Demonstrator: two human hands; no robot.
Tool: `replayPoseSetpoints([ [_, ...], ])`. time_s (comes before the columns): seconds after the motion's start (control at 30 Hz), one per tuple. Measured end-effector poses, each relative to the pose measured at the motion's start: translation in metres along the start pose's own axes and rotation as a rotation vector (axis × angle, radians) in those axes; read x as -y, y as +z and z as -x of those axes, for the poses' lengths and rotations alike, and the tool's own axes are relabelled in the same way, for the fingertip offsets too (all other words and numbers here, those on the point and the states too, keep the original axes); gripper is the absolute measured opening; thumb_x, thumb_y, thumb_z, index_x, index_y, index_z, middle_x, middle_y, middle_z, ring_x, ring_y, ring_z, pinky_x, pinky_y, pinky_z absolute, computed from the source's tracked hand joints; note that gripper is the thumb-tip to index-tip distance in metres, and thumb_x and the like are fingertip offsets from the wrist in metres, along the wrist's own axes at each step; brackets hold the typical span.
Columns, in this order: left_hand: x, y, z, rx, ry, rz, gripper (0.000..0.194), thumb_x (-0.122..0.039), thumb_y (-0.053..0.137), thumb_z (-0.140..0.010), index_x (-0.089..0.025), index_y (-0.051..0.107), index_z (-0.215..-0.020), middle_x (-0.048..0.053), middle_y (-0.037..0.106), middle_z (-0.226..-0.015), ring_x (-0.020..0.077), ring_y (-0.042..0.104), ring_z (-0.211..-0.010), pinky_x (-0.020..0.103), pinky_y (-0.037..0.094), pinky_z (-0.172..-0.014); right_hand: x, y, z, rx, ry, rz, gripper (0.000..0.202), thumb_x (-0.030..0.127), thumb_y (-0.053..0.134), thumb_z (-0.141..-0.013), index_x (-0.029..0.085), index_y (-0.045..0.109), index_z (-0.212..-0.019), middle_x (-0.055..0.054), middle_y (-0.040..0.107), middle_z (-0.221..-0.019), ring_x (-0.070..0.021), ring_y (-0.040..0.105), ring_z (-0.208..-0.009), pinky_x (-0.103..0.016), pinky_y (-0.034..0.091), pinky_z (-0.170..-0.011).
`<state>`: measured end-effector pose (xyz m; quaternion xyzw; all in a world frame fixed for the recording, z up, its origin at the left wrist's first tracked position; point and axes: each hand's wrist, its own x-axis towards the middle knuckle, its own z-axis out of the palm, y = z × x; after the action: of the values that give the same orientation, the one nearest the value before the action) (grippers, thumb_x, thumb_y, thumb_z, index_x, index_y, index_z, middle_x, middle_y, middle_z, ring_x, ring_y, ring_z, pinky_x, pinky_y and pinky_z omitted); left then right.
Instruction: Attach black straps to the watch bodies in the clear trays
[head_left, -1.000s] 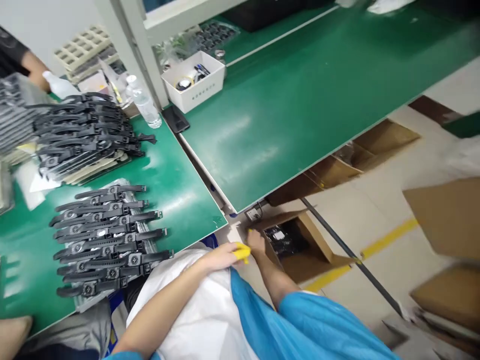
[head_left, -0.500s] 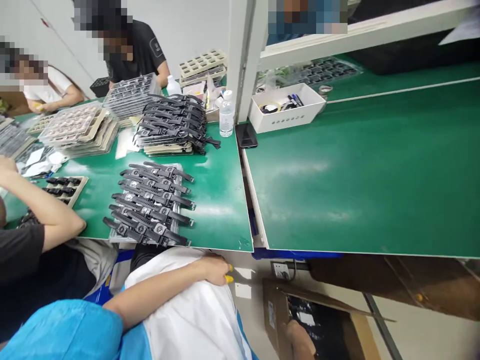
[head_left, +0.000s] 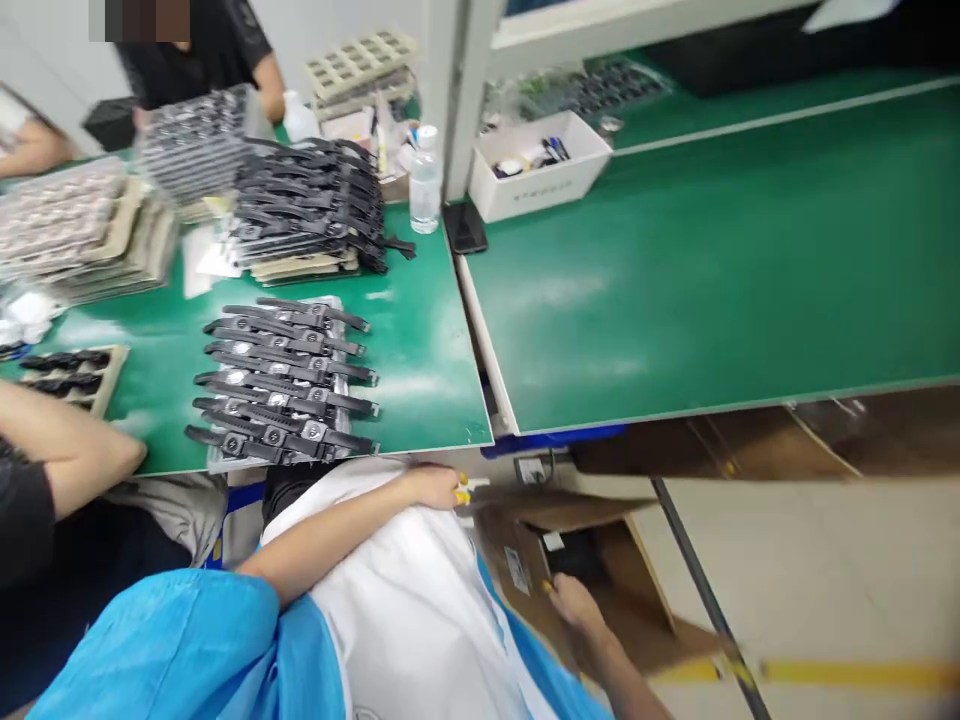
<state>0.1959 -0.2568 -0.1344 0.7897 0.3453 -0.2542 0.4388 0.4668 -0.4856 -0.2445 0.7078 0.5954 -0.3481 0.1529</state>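
My left hand (head_left: 435, 487) lies on my lap over the white shirt, just below the table edge. Yellow covers sit on its fingertips, which are slightly apart, and nothing shows clearly between them. Down at floor level, my right hand (head_left: 576, 603), also with a yellow fingertip, has its fingers closed on the near side of an opened cardboard box (head_left: 517, 600). Dark contents and a small white piece show inside. On the green table in front of me, a clear tray (head_left: 341, 385) carries rows of black smartwatches (head_left: 292, 400), straps stretched sideways.
Behind the tray stands a stack of black-strapped watches (head_left: 315, 205), with a clear bottle (head_left: 425, 185) beside it. A white box of pens (head_left: 544, 180) and a phone (head_left: 465, 228) lie near the post. A co-worker's arm (head_left: 71, 425) rests at left.
The view has swung to the right and down. My right hand has come from deeper over the cardboard box to its near side, and the box stands more open. My left hand stays on my lap.
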Motion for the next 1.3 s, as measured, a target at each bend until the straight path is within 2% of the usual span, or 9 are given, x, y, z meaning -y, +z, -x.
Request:
replayPoseSetpoints([
  [0.13, -0.025, 0.006, -0.013, 0.061, 0.141, -0.027, 0.049, -0.042, 0.058, -0.099, -0.02, 0.061, -0.144, 0.014, 0.067, -0.146, 0.0309, 0.066, -0.133, 0.038, 0.05, -0.111, -0.002, -0.009, 0.011, 0.125, 0.113, 0.012, 0.022, 0.015, 0.061, -0.085, 0.019, 0.081, -0.076, -0.017, 0.083, -0.091, -0.0331, 0.081, -0.095, -0.035, 0.056, -0.077],
  [0.27, -0.057, 0.021, -0.025, 0.152, 0.184, -0.059, 0.045, -0.05, 0.061, -0.096, -0.019, 0.073, -0.125, 0.017, 0.072, -0.136, 0.0351, 0.068, -0.129, 0.041, 0.05, -0.109, 0.018, -0.014, 0.022, 0.139, 0.171, -0.022, 0.028, 0.021, 0.057, -0.092, 0.014, 0.083, -0.089, -0.023, 0.082, -0.104, -0.0335, 0.079, -0.103, -0.035, 0.054, -0.084],
  [0.47, -0.074, 0.031, -0.042, 0.317, 0.007, -0.048, 0.05, -0.056, 0.054, -0.096, -0.014, 0.079, -0.095, 0.018, 0.081, -0.103, 0.0346, 0.077, -0.106, 0.036, 0.057, -0.09, 0.071, -0.021, 0.044, 0.063, 0.197, -0.096, 0.036, 0.023, 0.049, -0.097, 0.011, 0.083, -0.103, -0.025, 0.082, -0.105, -0.0344, 0.079, -0.103, -0.037, 0.054, -0.083],
  [0.6, -0.091, 0.033, -0.045, 0.406, -0.083, 0.058, 0.056, -0.06, 0.047, -0.099, -0.012, 0.075, -0.098, 0.015, 0.082, -0.094, 0.0267, 0.078, -0.074, 0.032, 0.058, -0.067, 0.092, -0.05, 0.06, -0.004, 0.172, -0.12, 0.034, 0.022, 0.052, -0.094, 0.011, 0.084, -0.098, -0.023, 0.083, -0.098, -0.033, 0.079, -0.095, -0.036, 0.053, -0.08],
  [0.73, -0.121, 0.044, -0.032, 0.441, -0.082, 0.191, 0.069, -0.067, 0.031, -0.103, -0.012, 0.071, -0.107, 0.014, 0.081, -0.093, 0.0215, 0.077, -0.064, 0.027, 0.055, -0.055, 0.11, -0.09, 0.086, -0.093, 0.189, -0.143, 0.038, 0.026, 0.049, -0.097, 0.012, 0.084, -0.093, -0.021, 0.083, -0.096, -0.0317, 0.08, -0.089, -0.034, 0.052, -0.074],
  [0.83, -0.127, 0.047, -0.013, 0.416, -0.036, 0.236, 0.069, -0.063, 0.025, -0.105, -0.012, 0.071, -0.097, 0.012, 0.079, -0.082, 0.0202, 0.077, -0.067, 0.025, 0.056, -0.058, 0.123, -0.112, 0.106, -0.15, 0.213, -0.151, 0.04, 0.029, 0.048, -0.098, 0.012, 0.084, -0.09, -0.021, 0.083, -0.093, -0.0322, 0.08, -0.086, -0.035, 0.051, -0.073],
  [1.03, -0.109, 0.039, 0.014, 0.369, -0.048, 0.17, 0.055, -0.042, 0.029, -0.102, -0.014, 0.069, -0.077, 0.011, 0.073, -0.064, 0.0228, 0.076, -0.068, 0.029, 0.059, -0.069, 0.149, -0.107, 0.109, -0.15, 0.149, -0.209, 0.036, 0.03, 0.052, -0.096, 0.012, 0.083, -0.088, -0.021, 0.083, -0.092, -0.0305, 0.078, -0.081, -0.035, 0.051, -0.072],
  [1.17, -0.107, 0.039, 0.013, 0.341, -0.07, 0.105, 0.052, -0.04, 0.033, -0.101, -0.015, 0.071, -0.077, 0.012, 0.077, -0.071, 0.0246, 0.077, -0.076, 0.031, 0.061, -0.079, 0.138, -0.088, 0.102, -0.141, 0.063, -0.246, 0.034, 0.032, 0.053, -0.098, 0.014, 0.081, -0.088, -0.02, 0.082, -0.094, -0.0293, 0.077, -0.084, -0.035, 0.051, -0.077],
  [1.3, -0.11, 0.041, 0.014, 0.337, -0.062, 0.049, 0.051, -0.04, 0.035, -0.1, -0.013, 0.076, -0.087, 0.014, 0.081, -0.082, 0.0265, 0.078, -0.087, 0.033, 0.06, -0.085, 0.082, -0.075, 0.099, 0.035, -0.133, -0.494, 0.019, 0.034, 0.067, -0.09, 0.019, 0.078, -0.092, -0.007, 0.081, -0.092, -0.0229, 0.072, -0.081, -0.029, 0.05, -0.073],
])
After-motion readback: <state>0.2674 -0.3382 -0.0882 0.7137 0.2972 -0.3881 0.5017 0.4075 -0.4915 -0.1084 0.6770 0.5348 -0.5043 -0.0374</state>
